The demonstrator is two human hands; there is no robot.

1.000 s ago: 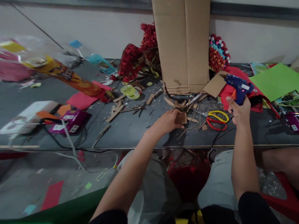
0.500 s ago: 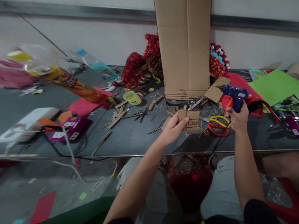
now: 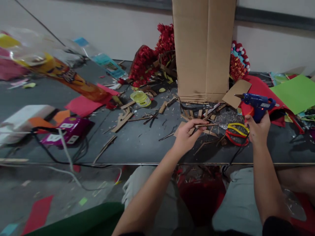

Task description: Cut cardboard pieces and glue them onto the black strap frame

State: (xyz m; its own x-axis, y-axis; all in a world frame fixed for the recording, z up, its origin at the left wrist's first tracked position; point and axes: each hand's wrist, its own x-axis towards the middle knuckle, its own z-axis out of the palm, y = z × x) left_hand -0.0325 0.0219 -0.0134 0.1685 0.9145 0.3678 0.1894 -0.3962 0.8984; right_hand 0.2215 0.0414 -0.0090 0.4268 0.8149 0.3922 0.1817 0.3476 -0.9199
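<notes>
My left hand (image 3: 187,136) pinches a small cardboard piece (image 3: 206,125), now seen nearly edge-on above the table. My right hand (image 3: 259,129) is wrapped round the handle of a blue glue gun (image 3: 258,103), whose nozzle points left and whose small red light is lit. Between the hands lie scissors (image 3: 237,133) with yellow and red handles. Cut cardboard strips lie under and behind the held piece. A tall cardboard sheet (image 3: 204,49) stands upright against the wall behind them.
Left on the table (image 3: 137,144) lie an orange bottle (image 3: 73,80), a blue-labelled bottle (image 3: 109,67), a yellow tub (image 3: 140,99), a purple box (image 3: 67,131) and a white power strip (image 3: 27,121). Green paper (image 3: 296,93) and red sheets lie at the right.
My left hand has turned the cardboard piece from facing me to nearly edge-on. The view has shifted slightly. My right hand still grips the glue gun.
</notes>
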